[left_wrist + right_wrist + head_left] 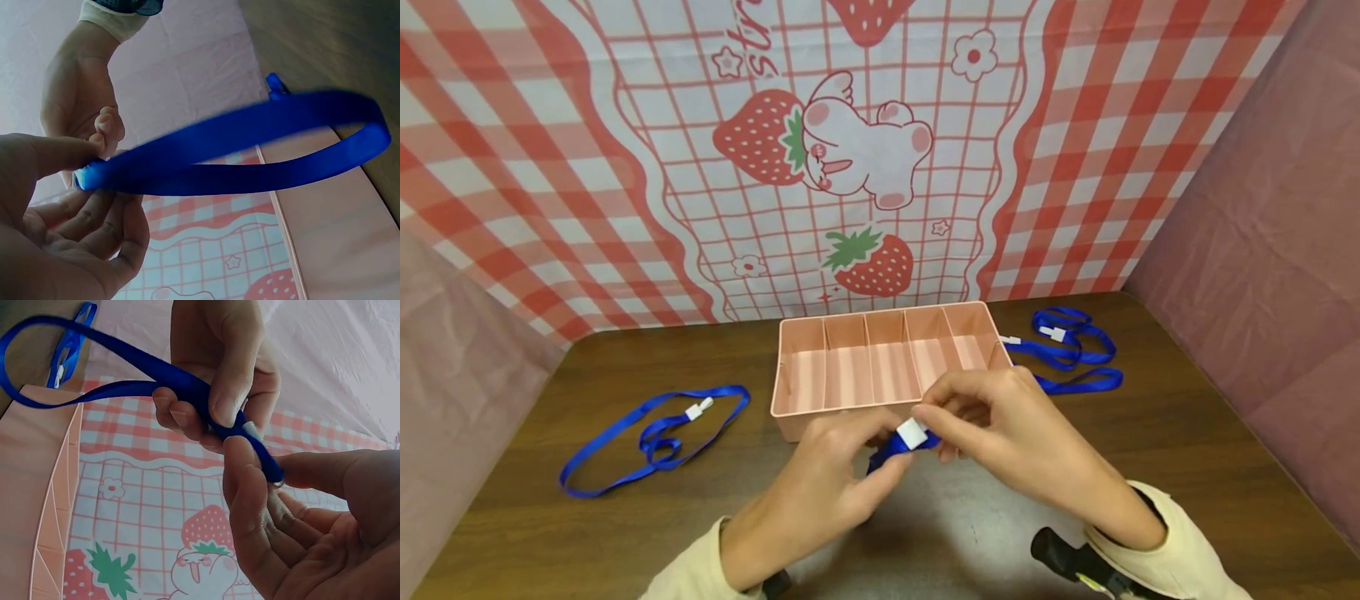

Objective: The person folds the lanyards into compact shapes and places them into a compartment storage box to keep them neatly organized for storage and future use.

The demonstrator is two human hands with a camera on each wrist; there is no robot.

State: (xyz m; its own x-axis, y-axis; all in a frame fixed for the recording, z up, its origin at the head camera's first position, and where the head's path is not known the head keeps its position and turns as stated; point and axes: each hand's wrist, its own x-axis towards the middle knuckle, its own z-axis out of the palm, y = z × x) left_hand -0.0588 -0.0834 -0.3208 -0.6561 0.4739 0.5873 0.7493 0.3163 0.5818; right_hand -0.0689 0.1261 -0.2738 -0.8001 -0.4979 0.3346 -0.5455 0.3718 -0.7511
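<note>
Both hands meet just in front of the pink box, over a folded blue lanyard with a white clip. The left hand pinches the blue strap between thumb and fingers beside the clip. From the other side, the right hand pinches the clip's end with thumb and index finger. In the right wrist view the strap loops out from the left hand, and the right hand's fingers hold its tip, where a small metallic piece shows.
The pink box has several compartments and stands at the table's back middle. One blue lanyard lies looped on the left. More blue lanyards with white clips lie right of the box. A patterned cloth hangs behind.
</note>
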